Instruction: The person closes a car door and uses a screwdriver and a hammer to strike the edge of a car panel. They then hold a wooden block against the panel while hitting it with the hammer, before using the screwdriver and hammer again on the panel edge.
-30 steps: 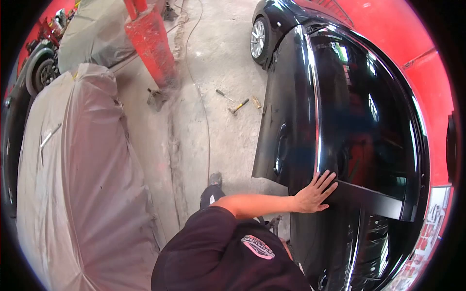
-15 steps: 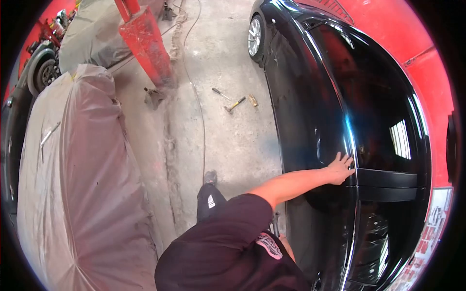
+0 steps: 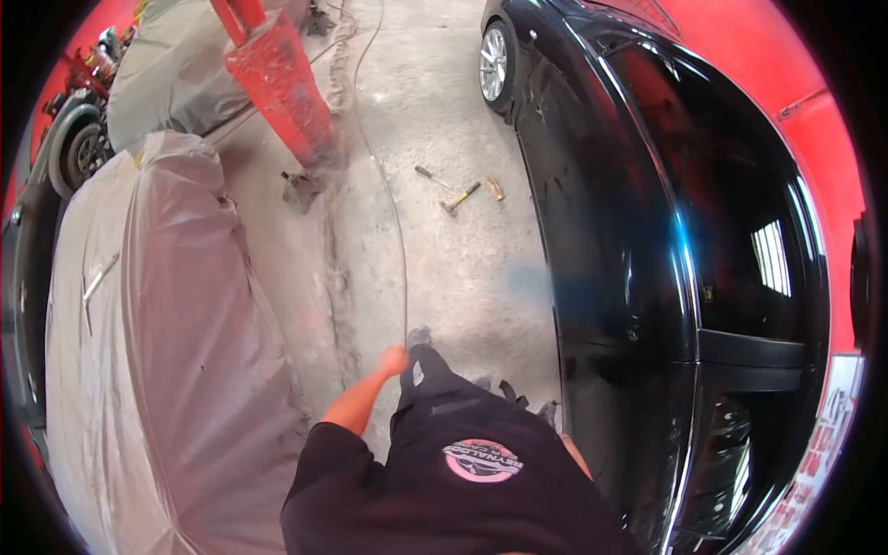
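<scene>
1. Car door (image 3: 601,277), head view: the panel now lies flush with the side of the black car (image 3: 740,231); a second ago it stood swung out over the floor (image 3: 462,277), and half a second ago it was almost home; judged from this, the closing step is complete.
2. Left hand (image 3: 394,361), head view: it has come off the door, where it lay flat with the fingers spread a second ago; it now hangs over the floor beside the person's leading leg, well apart from the car; it touches nothing and holds nothing; motion blur hides the fingers, so whether it is released or clenched cannot be told.
3. Right hand, head view: not in the picture.
4. Position of the door: along the right side of the floor, just right of the person's torso; its lower part is in shadow.
5. Containers, head view: no box, tray or bin shows; the nearest thing to one is the plastic sheet (image 3: 157,324) along the left side of the floor, which wraps a second car; a wheel (image 3: 85,148) shows past the sheet.
6. Loose items on the floor: a hammer (image 3: 460,198) and a screwdriver (image 3: 430,176) lie near each other between the red lift post (image 3: 277,83) and the black car; a hose (image 3: 398,231) runs down the middle of the floor toward the person's foot.
</scene>
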Action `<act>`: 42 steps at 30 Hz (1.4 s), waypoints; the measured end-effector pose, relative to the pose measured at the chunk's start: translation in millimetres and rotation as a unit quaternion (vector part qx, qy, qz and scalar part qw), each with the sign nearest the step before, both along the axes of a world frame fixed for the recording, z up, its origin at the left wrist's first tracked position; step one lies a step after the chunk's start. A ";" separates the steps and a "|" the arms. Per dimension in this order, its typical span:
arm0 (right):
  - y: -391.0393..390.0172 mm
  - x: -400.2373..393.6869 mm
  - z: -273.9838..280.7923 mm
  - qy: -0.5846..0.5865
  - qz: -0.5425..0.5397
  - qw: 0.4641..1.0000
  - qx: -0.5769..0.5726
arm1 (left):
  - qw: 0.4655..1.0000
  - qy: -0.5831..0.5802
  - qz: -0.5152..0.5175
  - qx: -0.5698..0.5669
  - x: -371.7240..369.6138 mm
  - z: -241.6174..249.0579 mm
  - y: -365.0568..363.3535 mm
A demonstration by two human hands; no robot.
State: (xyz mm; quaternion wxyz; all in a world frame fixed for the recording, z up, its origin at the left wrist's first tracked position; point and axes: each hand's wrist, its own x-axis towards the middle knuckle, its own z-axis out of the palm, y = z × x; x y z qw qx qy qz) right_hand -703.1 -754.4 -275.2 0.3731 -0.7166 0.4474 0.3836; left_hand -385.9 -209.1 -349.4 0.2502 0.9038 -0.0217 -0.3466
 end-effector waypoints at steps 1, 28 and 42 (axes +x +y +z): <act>3.5 1.5 -1.0 0.018 -0.017 1.000 0.007 | 1.000 -0.013 0.007 0.025 -5.2 1.1 44.6; 76.3 596.0 12.7 0.080 -0.134 0.973 0.172 | 0.965 0.060 -0.219 -0.128 465.1 148.7 -59.9; 143.3 894.0 34.3 -0.061 -0.428 0.883 0.180 | 0.861 -0.055 -0.504 -0.033 876.9 124.6 -47.2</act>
